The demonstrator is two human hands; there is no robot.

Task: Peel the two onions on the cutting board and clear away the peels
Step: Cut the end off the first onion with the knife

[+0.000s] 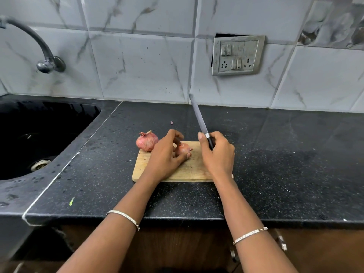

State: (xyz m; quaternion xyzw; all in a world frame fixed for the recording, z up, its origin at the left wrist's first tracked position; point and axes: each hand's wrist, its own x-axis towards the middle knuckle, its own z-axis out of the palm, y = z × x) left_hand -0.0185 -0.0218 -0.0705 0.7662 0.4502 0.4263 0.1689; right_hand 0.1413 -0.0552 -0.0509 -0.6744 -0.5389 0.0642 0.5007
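A wooden cutting board [189,170] lies on the black speckled counter. One pink-skinned onion [147,141] sits at the board's far left corner, untouched. My left hand [166,154] grips a second, smaller onion [184,149] on the board, fingers curled over it and thumb under it. My right hand [217,152] holds a knife [199,119] by its dark handle, just right of that onion. The long blade points up and away toward the wall, clear of the board.
A black sink [35,138] with a drain lies to the left, a curved tap [39,48] above it. A switch and socket plate [237,55] hangs on the tiled wall. A tiny peel scrap [171,122] lies behind the board. The counter's front edge runs below my forearms.
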